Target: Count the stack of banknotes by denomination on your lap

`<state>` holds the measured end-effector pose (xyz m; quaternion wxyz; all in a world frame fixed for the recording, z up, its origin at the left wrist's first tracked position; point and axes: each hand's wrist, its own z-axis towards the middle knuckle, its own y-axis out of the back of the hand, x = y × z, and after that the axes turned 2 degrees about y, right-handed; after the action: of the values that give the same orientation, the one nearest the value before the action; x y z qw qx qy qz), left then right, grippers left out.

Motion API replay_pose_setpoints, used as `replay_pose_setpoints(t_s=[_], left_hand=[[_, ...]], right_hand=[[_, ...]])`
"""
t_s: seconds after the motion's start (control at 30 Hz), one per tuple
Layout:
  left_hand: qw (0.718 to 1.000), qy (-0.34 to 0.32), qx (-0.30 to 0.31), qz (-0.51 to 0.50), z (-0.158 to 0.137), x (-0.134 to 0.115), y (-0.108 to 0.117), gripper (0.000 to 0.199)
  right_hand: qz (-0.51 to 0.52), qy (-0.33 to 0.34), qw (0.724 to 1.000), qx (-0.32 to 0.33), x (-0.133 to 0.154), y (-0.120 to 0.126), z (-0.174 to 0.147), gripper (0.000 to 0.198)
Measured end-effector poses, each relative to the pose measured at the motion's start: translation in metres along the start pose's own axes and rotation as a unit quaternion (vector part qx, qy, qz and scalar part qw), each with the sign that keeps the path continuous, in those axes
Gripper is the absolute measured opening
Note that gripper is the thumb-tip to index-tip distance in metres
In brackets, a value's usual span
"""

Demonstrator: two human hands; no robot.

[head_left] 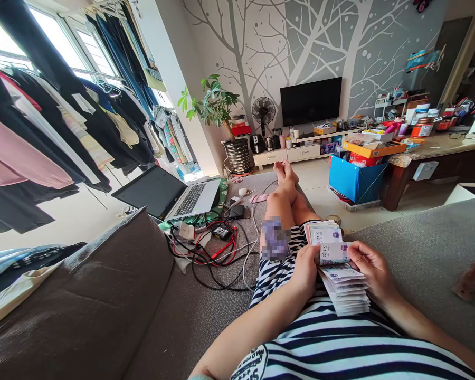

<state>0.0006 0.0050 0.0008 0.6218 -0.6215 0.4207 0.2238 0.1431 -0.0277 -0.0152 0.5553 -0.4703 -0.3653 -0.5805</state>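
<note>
Over my lap, my left hand (305, 266) and my right hand (370, 264) both grip a banknote (332, 253), one at each end, with thumbs on top. Below it, a fanned stack of banknotes (346, 290) hangs down against the striped clothing (312, 316); which hand carries it is partly hidden. More banknotes (322, 232) lie on my thighs just beyond the hands. A phone (276, 240), its screen blurred out, rests on my leg to the left of my left hand.
An open laptop (190, 200) sits on the sofa to the left, beside tangled cables (225, 253). A brown cushion (83, 311) stands nearer on that side. Ahead are a blue box (356, 179), a laden table (447, 142), a potted plant (237, 158) and a television (311, 101).
</note>
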Motion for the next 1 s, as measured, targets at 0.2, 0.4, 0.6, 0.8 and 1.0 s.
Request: replay_pose_setpoints(t_s=[0.2, 0.4, 0.6, 0.8, 1.0], left_hand=[[1.0, -0.004, 0.012, -0.004, -0.0006, -0.0002, -0.0005, 0.018], [1.0, 0.007, 0.005, -0.008, 0.0011, 0.0017, 0.0017, 0.021], [1.0, 0.003, -0.001, -0.003, 0.0015, 0.0026, 0.0018, 0.018], [1.0, 0.012, -0.006, -0.003, -0.0005, 0.0012, 0.0007, 0.018], [1.0, 0.018, -0.013, -0.008, -0.0047, -0.0016, -0.0016, 0.02]], right_hand=[[0.01, -0.009, 1.0, 0.003, 0.0031, -0.0018, -0.0001, 0.035], [-0.001, 0.006, 1.0, -0.017, 0.0032, -0.0019, -0.0001, 0.033], [0.022, -0.003, 1.0, -0.003, 0.0022, -0.001, -0.0013, 0.033], [0.037, 0.028, 0.999, 0.012, 0.0013, 0.0002, -0.0022, 0.035], [0.055, 0.033, 0.998, 0.011, -0.0007, -0.0011, -0.0024, 0.035]])
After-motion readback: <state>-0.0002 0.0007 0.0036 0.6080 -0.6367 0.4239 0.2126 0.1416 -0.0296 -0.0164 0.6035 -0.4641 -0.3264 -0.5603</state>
